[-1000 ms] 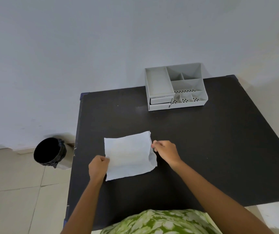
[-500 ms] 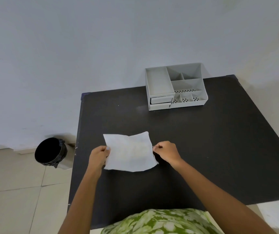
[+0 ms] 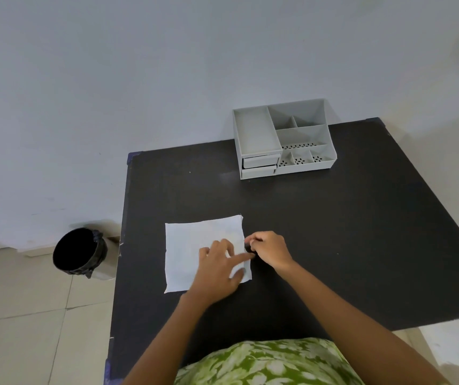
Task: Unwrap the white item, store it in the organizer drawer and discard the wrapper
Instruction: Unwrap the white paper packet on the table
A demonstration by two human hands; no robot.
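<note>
A black-topped bench (image 3: 334,245) stands pushed against a plain, pale grey-white wall (image 3: 139,79), its far corners tipped in blue. Beside the bench's left edge, a round bin lined with a black bag (image 3: 79,252) sits on a floor of large beige tiles (image 3: 20,315) with thin grout lines. Soft, even light fills the room, casting only faint shadows along the wall's base.

Plain room, black table (image 3: 334,232), tiled floor (image 3: 22,315)
</note>
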